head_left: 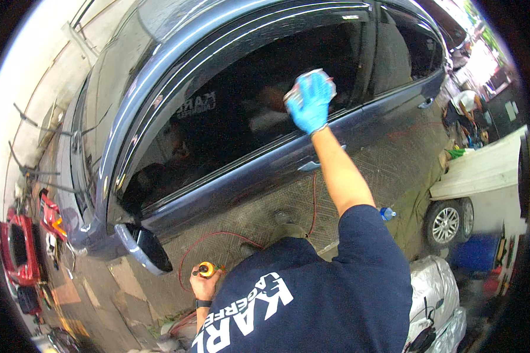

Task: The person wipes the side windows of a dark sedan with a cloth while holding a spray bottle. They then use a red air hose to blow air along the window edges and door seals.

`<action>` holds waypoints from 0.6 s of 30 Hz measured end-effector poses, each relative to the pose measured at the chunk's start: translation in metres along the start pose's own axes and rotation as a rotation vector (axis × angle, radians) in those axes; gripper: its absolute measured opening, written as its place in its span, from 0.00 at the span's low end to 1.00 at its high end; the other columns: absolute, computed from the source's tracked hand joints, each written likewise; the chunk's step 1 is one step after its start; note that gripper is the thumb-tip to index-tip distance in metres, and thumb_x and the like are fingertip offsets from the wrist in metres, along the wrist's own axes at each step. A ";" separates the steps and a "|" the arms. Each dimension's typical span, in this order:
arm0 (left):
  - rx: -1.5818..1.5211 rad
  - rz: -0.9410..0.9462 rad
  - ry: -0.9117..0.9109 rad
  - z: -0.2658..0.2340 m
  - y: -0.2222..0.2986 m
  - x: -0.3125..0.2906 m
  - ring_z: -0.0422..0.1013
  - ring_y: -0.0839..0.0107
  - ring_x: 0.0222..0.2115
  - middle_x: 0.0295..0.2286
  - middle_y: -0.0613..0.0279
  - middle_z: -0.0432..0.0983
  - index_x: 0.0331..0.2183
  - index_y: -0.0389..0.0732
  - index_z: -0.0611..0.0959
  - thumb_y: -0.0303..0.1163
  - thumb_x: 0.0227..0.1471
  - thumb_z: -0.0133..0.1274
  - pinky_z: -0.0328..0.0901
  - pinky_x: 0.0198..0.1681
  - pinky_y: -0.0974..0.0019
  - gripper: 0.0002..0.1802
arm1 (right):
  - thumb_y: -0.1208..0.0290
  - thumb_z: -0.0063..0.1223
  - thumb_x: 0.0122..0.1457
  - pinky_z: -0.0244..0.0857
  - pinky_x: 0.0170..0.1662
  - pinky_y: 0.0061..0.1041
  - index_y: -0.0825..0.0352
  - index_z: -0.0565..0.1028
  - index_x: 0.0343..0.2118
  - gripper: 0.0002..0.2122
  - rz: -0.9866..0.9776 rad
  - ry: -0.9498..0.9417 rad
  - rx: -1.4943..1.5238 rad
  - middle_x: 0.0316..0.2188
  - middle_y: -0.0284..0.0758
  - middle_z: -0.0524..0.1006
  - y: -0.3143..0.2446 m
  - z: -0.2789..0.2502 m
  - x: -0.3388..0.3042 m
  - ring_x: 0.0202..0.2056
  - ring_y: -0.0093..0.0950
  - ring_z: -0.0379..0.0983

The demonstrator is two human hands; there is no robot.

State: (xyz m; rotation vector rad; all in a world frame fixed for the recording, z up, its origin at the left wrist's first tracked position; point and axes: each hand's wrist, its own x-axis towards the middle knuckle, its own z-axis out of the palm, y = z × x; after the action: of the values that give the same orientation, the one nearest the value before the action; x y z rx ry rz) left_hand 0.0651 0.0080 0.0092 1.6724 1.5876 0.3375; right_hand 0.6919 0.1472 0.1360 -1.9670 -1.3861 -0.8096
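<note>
My right hand [312, 103], in a blue glove, presses a crumpled whitish cloth [334, 89] against the dark side window [235, 88] of a dark blue car [235, 188]. Its fingers lie over the cloth, whose edges stick out on both sides. My left hand [204, 286] is bare and hangs low by my side, away from the car. It is closed round an orange-yellow bottle [206, 269] with a dark nozzle; most of the bottle's body is hidden.
The car's wing mirror [144, 250] juts out at the lower left. A thin red hose [232, 233] snakes over the floor near a small blue bottle [387, 213]. Wheels [444, 223] stand at right, near a silver-covered object [436, 285]. Red car parts [20, 250] sit far left.
</note>
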 end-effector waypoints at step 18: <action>0.137 0.196 -0.145 0.090 0.154 0.088 0.80 0.62 0.30 0.29 0.53 0.84 0.33 0.30 0.83 0.37 0.37 0.77 0.74 0.38 0.60 0.25 | 0.57 0.55 0.54 0.69 0.46 0.36 0.57 0.81 0.37 0.13 -0.155 -0.259 0.690 0.40 0.34 0.81 -0.084 -0.009 -0.014 0.44 0.34 0.77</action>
State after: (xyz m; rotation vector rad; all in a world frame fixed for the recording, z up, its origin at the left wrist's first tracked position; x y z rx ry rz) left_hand 0.2524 0.0725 0.0285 1.9188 1.3702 0.2045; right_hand 0.6070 0.1554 0.1417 -1.4607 -1.6938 -0.0902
